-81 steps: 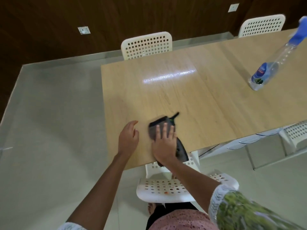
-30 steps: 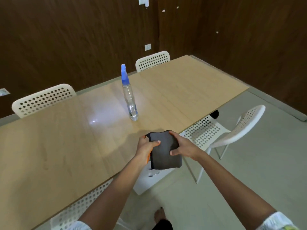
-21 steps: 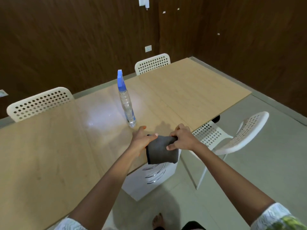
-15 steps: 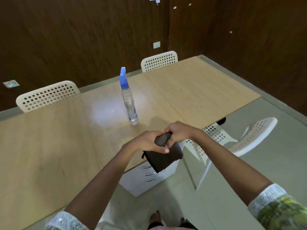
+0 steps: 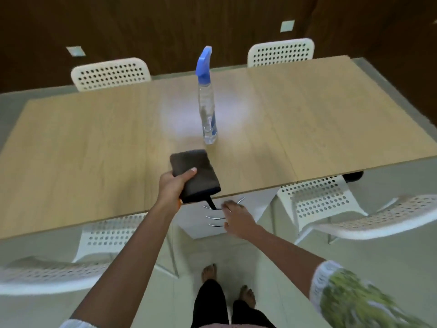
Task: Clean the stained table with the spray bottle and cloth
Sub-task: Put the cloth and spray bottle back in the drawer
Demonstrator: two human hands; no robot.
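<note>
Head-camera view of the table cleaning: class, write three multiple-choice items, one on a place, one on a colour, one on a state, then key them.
1. Where is the spray bottle?
A. upright on the table
B. on a chair
C. on the floor

2. What colour is the bottle's spray head?
A. red
B. blue
C. green

3. What is holding the folded dark cloth?
A. both hands
B. right hand
C. left hand

Key: 1 A, its base rests on the tabletop; 2 B, the nozzle is blue; 3 C, left thumb pinches the cloth while the right hand is apart and empty.
</note>
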